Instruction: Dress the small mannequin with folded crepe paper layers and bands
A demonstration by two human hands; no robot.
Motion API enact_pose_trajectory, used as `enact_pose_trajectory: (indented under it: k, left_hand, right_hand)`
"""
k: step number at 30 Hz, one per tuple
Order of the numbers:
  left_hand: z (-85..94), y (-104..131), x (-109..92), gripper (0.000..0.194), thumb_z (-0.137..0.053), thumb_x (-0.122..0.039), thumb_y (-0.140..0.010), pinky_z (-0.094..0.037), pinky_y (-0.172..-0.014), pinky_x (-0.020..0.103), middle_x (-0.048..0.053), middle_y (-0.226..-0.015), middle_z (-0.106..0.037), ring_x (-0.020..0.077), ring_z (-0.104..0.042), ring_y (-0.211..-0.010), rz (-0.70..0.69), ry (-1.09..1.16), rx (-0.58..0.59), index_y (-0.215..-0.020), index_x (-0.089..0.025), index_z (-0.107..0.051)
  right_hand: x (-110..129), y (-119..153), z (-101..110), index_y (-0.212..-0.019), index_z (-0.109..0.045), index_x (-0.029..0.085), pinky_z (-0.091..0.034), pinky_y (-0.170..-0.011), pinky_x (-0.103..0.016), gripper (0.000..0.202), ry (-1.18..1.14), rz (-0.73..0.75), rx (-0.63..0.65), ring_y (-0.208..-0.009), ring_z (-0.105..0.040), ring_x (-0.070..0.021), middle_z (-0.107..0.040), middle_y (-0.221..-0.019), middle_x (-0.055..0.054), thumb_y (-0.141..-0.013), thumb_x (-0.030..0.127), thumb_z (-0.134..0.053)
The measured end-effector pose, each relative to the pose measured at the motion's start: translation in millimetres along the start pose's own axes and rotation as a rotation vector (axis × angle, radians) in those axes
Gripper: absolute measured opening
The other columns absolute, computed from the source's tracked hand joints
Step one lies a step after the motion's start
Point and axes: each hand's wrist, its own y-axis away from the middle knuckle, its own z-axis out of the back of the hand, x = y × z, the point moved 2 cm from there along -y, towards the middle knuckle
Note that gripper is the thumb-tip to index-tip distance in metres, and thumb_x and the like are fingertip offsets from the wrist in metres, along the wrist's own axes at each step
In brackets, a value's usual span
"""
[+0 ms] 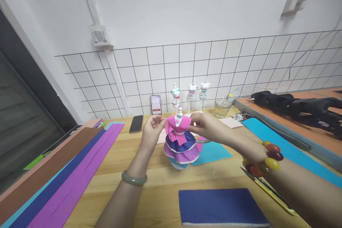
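A small white dress form [180,113] stands on the table between my hands, dressed in layers of crepe-like paper or fabric. Its dress [180,141] has a pink bow-shaped top, a dark blue layer, a purple layer with white edging, and light blue at the bottom. My left hand [153,129] is just left of the pink top, fingers loosely curled and thumb apart from them, with nothing visible in it. At the right shoulder, my right hand [204,124] has its fingers closed at the edge of the pink top; the fingertips are partly hidden.
A dark blue sheet [219,206] lies in front, with yellow-handled tweezers [278,197] beside it. Light blue sheets [213,152] lie behind. Coloured strips [77,171] cover the left side. Phones [136,124], three more dress forms [191,92] and a glass [222,108] stand or lie at the back.
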Motion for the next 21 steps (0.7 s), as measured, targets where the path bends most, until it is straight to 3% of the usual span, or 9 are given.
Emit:
enact_pose_trajectory:
  k: [2, 4, 7, 11, 14, 17, 21]
  left_hand:
    - [4.4, 2, -14, 0.020, -0.069, -0.035, -0.073, -0.044, -0.078, 0.029, 0.004, -0.082, -0.062, 0.0166, -0.058, -0.083, -0.109, -0.103, 0.064, -0.077, -0.017, -0.059]
    - [6.5, 7, -30, 0.018, -0.065, -0.035, -0.076, -0.043, -0.080, 0.031, 0.004, -0.084, -0.062, 0.0182, -0.057, -0.086, -0.187, -0.214, 0.223, -0.071, -0.018, -0.060]
    - [4.3, 17, -48, 0.020, -0.069, -0.039, -0.072, -0.041, -0.085, 0.034, 0.004, -0.091, -0.063, 0.0217, -0.056, -0.094, -0.190, -0.466, 0.379, -0.076, -0.021, -0.062]
    - [-11.0, 29, -51, 0.041, -0.076, -0.047, -0.061, -0.041, -0.082, 0.037, 0.006, -0.098, -0.064, 0.0270, -0.056, -0.097, -0.161, -0.659, 0.298, -0.093, -0.023, -0.066]
    - [-24.1, 35, -43, 0.047, -0.075, -0.048, -0.064, -0.043, -0.082, 0.037, 0.008, -0.100, -0.066, 0.0286, -0.058, -0.099, -0.133, -0.607, 0.226, -0.101, -0.022, -0.064]
    - [-29.3, 36, -36, 0.043, -0.078, -0.043, -0.061, -0.045, -0.079, 0.036, 0.007, -0.094, -0.067, 0.0284, -0.060, -0.096, -0.116, -0.531, 0.174, -0.096, -0.022, -0.065]
    - [-26.6, 32, -34, 0.040, -0.080, -0.037, -0.060, -0.048, -0.072, 0.032, 0.007, -0.090, -0.069, 0.0255, -0.064, -0.087, -0.025, -0.373, 0.230, -0.094, -0.020, -0.066]
  right_hand:
    - [4, 3, 0, -0.076, -0.065, 0.017, -0.035, -0.057, -0.025, 0.029, 0.031, -0.033, -0.018, -0.062, -0.053, -0.0138, -0.063, -0.069, -0.002, -0.088, 0.038, -0.050]
    - [8, 6, -1, -0.074, -0.065, 0.017, -0.034, -0.056, -0.024, 0.027, 0.068, -0.071, -0.039, -0.060, -0.053, -0.0135, -0.064, -0.069, -0.003, -0.088, 0.035, -0.050]
    - [13, 8, -2, -0.072, -0.064, 0.017, -0.033, -0.056, -0.024, 0.025, 0.124, -0.095, -0.062, -0.061, -0.054, -0.0137, -0.065, -0.069, -0.004, -0.087, 0.031, -0.050]
    - [19, 8, -3, -0.072, -0.064, 0.018, -0.033, -0.056, -0.024, 0.023, 0.165, -0.102, -0.077, -0.062, -0.055, -0.0141, -0.065, -0.071, -0.004, -0.087, 0.027, -0.049]
    - [23, 8, -3, -0.072, -0.064, 0.018, -0.033, -0.056, -0.024, 0.019, 0.180, -0.105, -0.097, -0.065, -0.055, -0.0147, -0.065, -0.074, -0.004, -0.085, 0.024, -0.052]
    - [25, 9, -2, -0.074, -0.066, 0.018, -0.033, -0.056, -0.025, 0.018, 0.185, -0.094, -0.095, -0.065, -0.054, -0.0149, -0.065, -0.074, -0.004, -0.085, 0.024, -0.054]
    - [23, 11, -2, -0.076, -0.070, 0.020, -0.034, -0.058, -0.025, 0.018, 0.175, -0.053, -0.098, -0.065, -0.055, -0.0151, -0.065, -0.074, -0.004, -0.086, 0.027, -0.057]
